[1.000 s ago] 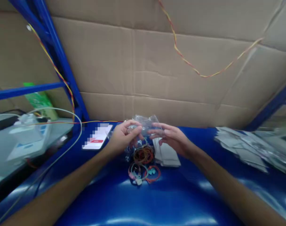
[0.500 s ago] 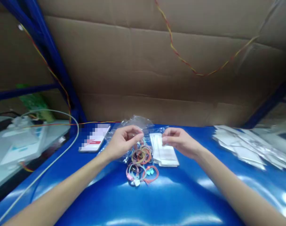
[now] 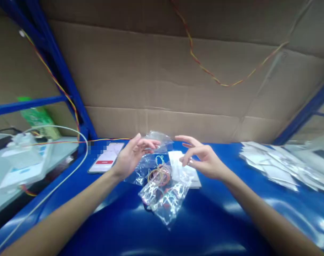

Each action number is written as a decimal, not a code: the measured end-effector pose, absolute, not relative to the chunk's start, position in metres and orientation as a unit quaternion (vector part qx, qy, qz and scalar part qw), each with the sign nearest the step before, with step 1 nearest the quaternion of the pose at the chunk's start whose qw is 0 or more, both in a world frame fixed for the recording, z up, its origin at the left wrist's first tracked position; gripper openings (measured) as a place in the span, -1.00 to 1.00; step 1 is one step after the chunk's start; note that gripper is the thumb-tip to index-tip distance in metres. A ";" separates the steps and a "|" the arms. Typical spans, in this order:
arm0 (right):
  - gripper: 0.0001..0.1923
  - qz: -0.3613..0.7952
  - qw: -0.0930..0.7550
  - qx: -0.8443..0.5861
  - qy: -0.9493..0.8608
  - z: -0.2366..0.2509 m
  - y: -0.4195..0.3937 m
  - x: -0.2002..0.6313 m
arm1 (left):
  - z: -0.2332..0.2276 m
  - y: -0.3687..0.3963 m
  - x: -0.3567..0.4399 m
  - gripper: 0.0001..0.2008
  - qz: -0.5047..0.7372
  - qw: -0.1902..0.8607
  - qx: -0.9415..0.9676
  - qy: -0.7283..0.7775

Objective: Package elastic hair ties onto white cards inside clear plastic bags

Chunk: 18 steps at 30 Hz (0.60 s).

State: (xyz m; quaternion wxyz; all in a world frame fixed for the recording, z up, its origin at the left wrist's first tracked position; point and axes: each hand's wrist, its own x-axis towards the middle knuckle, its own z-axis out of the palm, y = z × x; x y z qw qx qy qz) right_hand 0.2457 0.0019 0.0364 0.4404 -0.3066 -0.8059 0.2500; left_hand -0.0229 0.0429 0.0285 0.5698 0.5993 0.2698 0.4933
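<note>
My left hand [image 3: 134, 154] is raised above the table with its fingers loosely apart, holding nothing. To the right, my right hand [image 3: 203, 156] has its index finger stretched out and the others bent, with gaps between them. Its lower fingertips are near a clear plastic bag [image 3: 168, 202]; whether they touch it I cannot tell. That bag lies over part of a pile of colourful hair ties [image 3: 160, 175]. Beside the pile are white cards [image 3: 195, 179], partly covered by the plastic. More clear plastic [image 3: 159, 138] lies crumpled behind the pile.
A phone [image 3: 106, 161] lies left of my left hand. Stacked white packets [image 3: 268, 165] spread across the right of the blue table [image 3: 119, 227]. A pale cable [image 3: 63, 183] curves along the left edge. Cardboard [image 3: 162, 85] stands behind, with a twisted red-yellow wire [image 3: 204, 69] hanging in front.
A clear plastic bag now lies over the front hair ties, which were uncovered before. Both hands' fingers have spread from their earlier pinched shape.
</note>
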 end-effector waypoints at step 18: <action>-0.74 0.276 0.542 -0.338 -0.718 0.006 0.069 0.301 | 0.012 0.047 0.005 -0.67 0.382 0.358 0.765 0.375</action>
